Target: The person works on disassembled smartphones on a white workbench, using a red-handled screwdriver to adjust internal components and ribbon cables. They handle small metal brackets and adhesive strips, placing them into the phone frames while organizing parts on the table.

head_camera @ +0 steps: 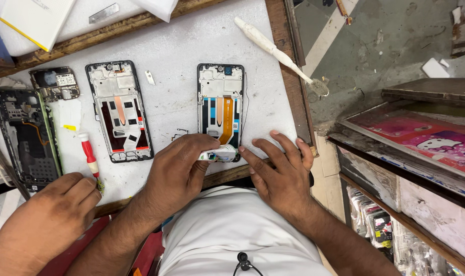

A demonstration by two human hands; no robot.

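Head view: my left hand (178, 171) pinches a small, light glue tube (219, 153) sideways over the fragile phone frame (220, 110), right hand (281, 174) spread flat.

White-topped workbench (181, 46) with worn wooden edging, three opened phone frames lying flat, left one (27, 138), middle one (119, 111), right one (220, 105), loose circuit board (55, 83), red-handled screwdriver (89, 157), white brush (276, 49) across the edge
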